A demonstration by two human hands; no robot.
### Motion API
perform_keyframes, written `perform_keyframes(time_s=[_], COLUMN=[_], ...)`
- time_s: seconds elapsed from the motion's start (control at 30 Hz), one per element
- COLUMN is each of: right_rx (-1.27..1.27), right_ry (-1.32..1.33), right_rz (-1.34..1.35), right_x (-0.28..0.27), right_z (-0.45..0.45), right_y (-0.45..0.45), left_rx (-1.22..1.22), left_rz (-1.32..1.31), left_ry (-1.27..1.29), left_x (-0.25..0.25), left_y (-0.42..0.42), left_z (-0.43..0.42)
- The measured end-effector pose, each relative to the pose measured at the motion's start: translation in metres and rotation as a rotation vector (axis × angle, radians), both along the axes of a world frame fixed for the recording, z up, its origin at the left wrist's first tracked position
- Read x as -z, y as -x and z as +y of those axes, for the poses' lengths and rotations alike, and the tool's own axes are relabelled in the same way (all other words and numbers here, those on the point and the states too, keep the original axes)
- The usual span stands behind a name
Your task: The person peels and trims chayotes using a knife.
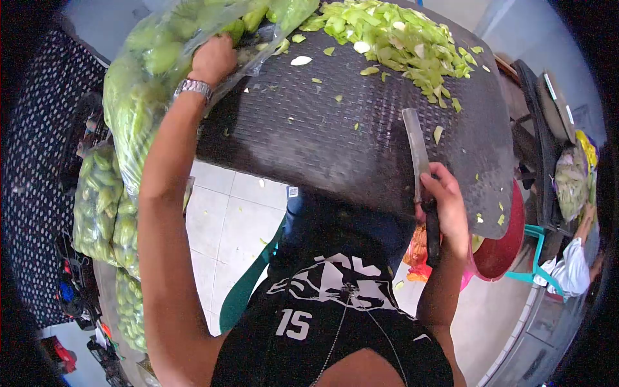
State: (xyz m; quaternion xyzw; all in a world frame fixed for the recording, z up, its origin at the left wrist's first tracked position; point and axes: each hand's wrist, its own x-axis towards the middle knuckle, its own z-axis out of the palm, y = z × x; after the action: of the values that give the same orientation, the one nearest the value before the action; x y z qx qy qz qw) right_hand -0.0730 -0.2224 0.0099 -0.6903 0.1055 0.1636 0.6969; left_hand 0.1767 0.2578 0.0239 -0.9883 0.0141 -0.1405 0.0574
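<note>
My left hand (215,59), with a metal watch (192,88) on its wrist, reaches into the mouth of a large clear plastic bag (138,106) of green, mango-like fruit. Its fingers are curled beside a green fruit (233,29); their tips and whatever they grip are hidden. In my right hand (447,205) is a knife (416,145), held by its black handle, its blade pointing up and away over the table's near edge. A heap of pale green peelings (400,42) lies at the table's far right.
The dark woven-pattern table (309,129) carries scattered peel bits. More bagged green fruit (100,200) stands at the left. Below right are a red tub (500,251) and a teal stool (535,258). Another person's white-clothed part (570,271) shows at the far right.
</note>
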Motion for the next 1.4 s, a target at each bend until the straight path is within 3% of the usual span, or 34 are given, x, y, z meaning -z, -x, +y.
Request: perform_keyframes(time_s=[0.13, 0.17, 0.27, 0.33, 0.5, 0.6, 0.63, 0.73, 0.77, 0.87, 0.9, 1.0, 1.07, 1.1, 1.13, 1.2, 1.3, 1.4], right_rx=[0.015, 0.015, 0.040, 0.049, 0.040, 0.034, 0.036, 0.080, 0.110, 0.049, -0.008, 0.297, 0.215, 0.065, -0.082, -0.129, -0.091, -0.095], right_ry=[-0.016, -0.024, -0.025, -0.026, -0.138, -0.147, -0.136, -0.205, -0.211, -0.156, -0.167, -0.519, -0.492, -0.477, -0.456, -0.265, 0.139, -0.047], right_rz=[-0.034, -0.033, -0.049, -0.057, -0.067, -0.106, -0.115, -0.136, -0.107, -0.111, -0.146, -0.368, -0.352, -0.282, -0.212, -0.181, -0.229, -0.166], right_x=[0.004, 0.005, 0.004, 0.007, 0.014, 0.014, 0.015, 0.018, 0.015, 0.008, 0.003, -0.047, -0.056, -0.054, -0.051, -0.035, -0.034, -0.043], right_z=[-0.001, -0.001, 0.001, -0.004, -0.003, -0.008, -0.009, -0.012, -0.010, -0.014, -0.020, 0.016, 0.025, 0.019, 0.014, 0.010, 0.023, 0.039], right_y=[0.001, 0.002, 0.004, 0.004, 0.003, 0.002, 0.006, 0.005, 0.004, -0.006, -0.009, -0.004, -0.003, -0.003, -0.003, -0.006, -0.004, -0.006], left_rx=[-0.024, -0.015, -0.228, -0.161, 0.060, 0.155, 0.073, -0.082, -0.042, -0.031, 0.005, 0.329, 0.357, 0.330, 0.328, 0.304, 0.230, 0.205], left_rz=[-0.105, -0.116, -0.062, -0.092, 0.021, -0.211, -0.129, -0.043, -0.120, -0.366, -0.412, -0.164, 0.213, 0.208, 0.194, 0.272, 0.627, 0.706], left_ry=[0.168, 0.127, 0.177, -0.001, -0.020, 0.035, 0.179, 0.261, 0.275, 0.609, 0.824, 1.964, 2.409, 2.570, 2.510, 2.433, 2.745, 2.773], left_x=[0.001, 0.029, 0.030, 0.010, 0.079, 0.042, 0.021, -0.029, -0.041, -0.077, -0.084, -0.064, -0.051, -0.045, -0.039, -0.020, -0.005, 0.009], left_y=[-0.027, -0.060, -0.057, -0.037, -0.137, -0.085, -0.057, 0.003, 0.024, 0.079, 0.093, 0.104, 0.125, 0.135, 0.144, 0.154, 0.173, 0.196], left_z=[-0.006, 0.014, -0.020, -0.031, 0.055, 0.013, -0.009, -0.061, -0.073, -0.104, -0.112, -0.123, -0.136, -0.155, -0.169, -0.189, -0.200, -0.228])
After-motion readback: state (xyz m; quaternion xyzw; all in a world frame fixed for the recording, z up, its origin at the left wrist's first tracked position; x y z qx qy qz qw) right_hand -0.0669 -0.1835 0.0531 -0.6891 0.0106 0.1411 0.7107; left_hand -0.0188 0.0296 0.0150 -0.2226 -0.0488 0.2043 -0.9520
